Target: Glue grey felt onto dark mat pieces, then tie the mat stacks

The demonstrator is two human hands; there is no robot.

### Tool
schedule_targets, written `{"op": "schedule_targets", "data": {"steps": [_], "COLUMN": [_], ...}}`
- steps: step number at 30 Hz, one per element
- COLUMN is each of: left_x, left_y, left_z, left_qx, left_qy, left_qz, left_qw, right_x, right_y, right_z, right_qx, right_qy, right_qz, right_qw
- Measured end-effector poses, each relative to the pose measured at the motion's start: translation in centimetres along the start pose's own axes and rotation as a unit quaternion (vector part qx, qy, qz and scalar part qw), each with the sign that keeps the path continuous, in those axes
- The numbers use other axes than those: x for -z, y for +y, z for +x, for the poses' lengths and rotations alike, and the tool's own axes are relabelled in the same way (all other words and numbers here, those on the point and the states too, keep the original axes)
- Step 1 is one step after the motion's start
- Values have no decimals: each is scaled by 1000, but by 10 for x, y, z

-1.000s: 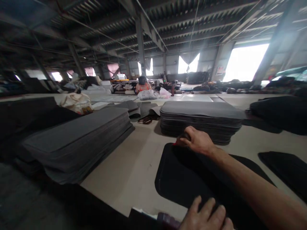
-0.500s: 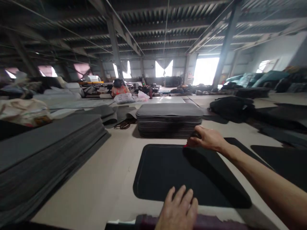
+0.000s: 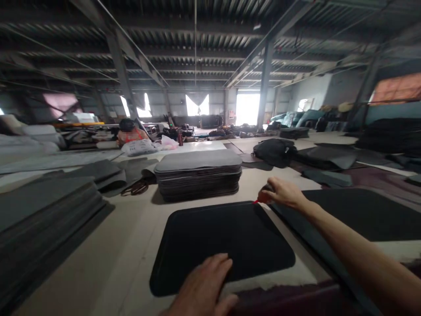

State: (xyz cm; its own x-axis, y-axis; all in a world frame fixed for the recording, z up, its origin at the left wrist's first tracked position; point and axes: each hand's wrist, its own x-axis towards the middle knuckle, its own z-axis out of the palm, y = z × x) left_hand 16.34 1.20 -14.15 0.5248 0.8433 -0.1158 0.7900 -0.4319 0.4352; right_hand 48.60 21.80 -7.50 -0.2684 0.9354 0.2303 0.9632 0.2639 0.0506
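A black rounded-corner sheet [image 3: 217,241] lies flat on the pale table, with a faint line running just inside its edge. My left hand [image 3: 205,283] rests on its near edge, palm down with the fingers stretched out. At the far right corner, my right hand [image 3: 279,192] is closed around a small dark tool [image 3: 267,188]. The tool's thin red tip [image 3: 255,202] is at the sheet's edge; most of its body is hidden in my fingers, so its kind is unclear.
Beyond the sheet stands a thick stack of grey rounded sheets [image 3: 199,175]. A longer grey stack [image 3: 49,215] fills the left side. More dark sheets [image 3: 365,213] lie at right. A black bag [image 3: 274,152] sits farther back, and a person [image 3: 130,131] is across the tables.
The view has swung right. My right hand has moved the red tip along the far edge to the right corner. My left hand reaches farther onto the sheet, its fingers closer together.
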Motion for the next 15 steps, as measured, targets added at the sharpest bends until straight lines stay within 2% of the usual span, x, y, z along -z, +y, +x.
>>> {"op": "schedule_targets", "data": {"steps": [2,4,8,11,15], "left_x": [20,35,54,59,62], "left_y": [-12,-33,-73,-83,-82], "left_z": [6,17,41,51,56], "left_qx": [32,67,116,114,116], "left_qy": [45,75,21,-9,-16], "left_qz": [23,61,114,138,157], "left_qw": [998,993,986,984,981], "right_x": [0,2,11,22,35], "right_y": [-1,-3,-5,-3,1], "right_z": [-2,-4,-10,-20,-38], "right_qx": [-1,0,14,33,57], "right_qy": [7,10,6,-2,-10], "right_qz": [0,0,-2,-3,-2], "right_qw": [1000,1000,1000,999,998]}}
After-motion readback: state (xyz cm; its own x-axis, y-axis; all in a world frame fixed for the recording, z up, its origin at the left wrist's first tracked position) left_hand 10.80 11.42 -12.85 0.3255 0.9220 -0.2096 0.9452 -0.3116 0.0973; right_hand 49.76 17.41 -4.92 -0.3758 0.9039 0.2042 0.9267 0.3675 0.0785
